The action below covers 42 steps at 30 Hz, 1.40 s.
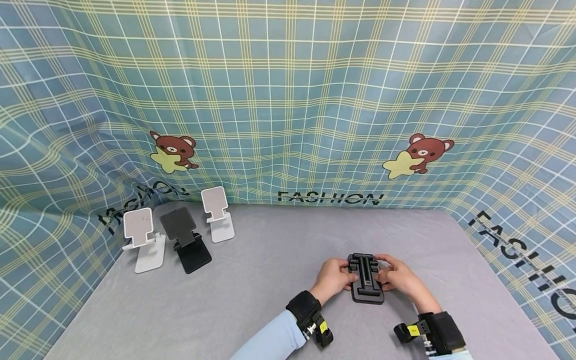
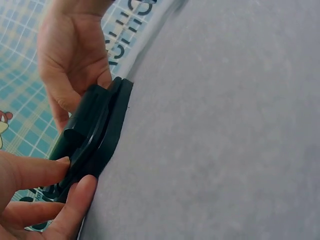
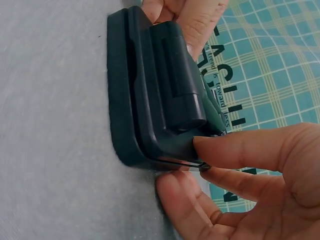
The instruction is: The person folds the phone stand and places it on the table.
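Observation:
A folded black phone stand (image 1: 368,295) lies flat on the grey cloth, right of the middle in the head view. My left hand (image 1: 332,276) pinches its left side, thumb on top. From the other side my right hand (image 1: 399,278) grips its right edge, thumb also on the upper face. In the left wrist view, the black stand (image 2: 92,130) shows its stacked plates and hinge cylinder from the side, with left fingers (image 2: 37,172) at its near end. The right wrist view has the stand (image 3: 150,100) closer up, between the right hand (image 3: 250,175) and the left.
Three unfolded phone stands occupy the left of the table: a white one (image 1: 151,255), a black one (image 1: 194,254) and another white one (image 1: 222,229) farther back. Plaid curtain (image 1: 288,125) encloses the grey table (image 1: 270,250) at the back and sides.

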### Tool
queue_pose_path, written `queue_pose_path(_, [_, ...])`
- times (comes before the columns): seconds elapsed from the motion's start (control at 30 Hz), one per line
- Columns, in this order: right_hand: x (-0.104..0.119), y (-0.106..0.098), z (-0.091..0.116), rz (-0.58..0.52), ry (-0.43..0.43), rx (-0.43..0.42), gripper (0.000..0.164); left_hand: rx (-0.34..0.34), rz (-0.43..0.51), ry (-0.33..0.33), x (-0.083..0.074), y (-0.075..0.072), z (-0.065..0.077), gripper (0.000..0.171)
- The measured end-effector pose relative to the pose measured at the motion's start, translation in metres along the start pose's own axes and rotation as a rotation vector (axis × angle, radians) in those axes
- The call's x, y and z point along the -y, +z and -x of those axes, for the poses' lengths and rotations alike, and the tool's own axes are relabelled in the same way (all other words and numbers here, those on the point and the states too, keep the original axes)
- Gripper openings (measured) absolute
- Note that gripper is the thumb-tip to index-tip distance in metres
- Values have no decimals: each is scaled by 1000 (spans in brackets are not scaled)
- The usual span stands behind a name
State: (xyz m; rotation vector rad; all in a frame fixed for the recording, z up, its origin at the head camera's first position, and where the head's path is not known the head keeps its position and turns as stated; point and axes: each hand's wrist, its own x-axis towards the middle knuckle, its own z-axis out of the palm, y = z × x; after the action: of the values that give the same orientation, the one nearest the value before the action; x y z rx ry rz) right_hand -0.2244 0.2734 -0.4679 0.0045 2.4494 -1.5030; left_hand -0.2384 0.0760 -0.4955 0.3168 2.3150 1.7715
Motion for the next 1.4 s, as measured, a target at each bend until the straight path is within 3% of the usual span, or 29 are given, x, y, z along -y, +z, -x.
queue_pose_path(0.67, [-3,2,-3,2,15,-3,68,-46,-111,29,-4,1,5,45])
queue_pose_path(0.77, [-2,3,-3,28,22,-11,67,-16,-115,61,-3,-1,4,37])
queue_pose_path(0.9, [1,3,-4,67,20,-1,67,82,-91,99,-3,-10,5,15])
queue_pose_path(1.0, [5,1,-6,90,15,24,67,137,-79,83,-5,-22,7,21])
queue_pose_path(1.17, [21,-7,-11,232,8,81,58,128,-108,9,-9,-56,13,48])
queue_pose_path(1.3, [49,-6,-17,452,-26,58,50,73,-115,11,-15,-102,17,48])
queue_pose_path(1.4, [72,4,-23,563,-74,13,49,-29,-115,42,-21,-142,22,43])
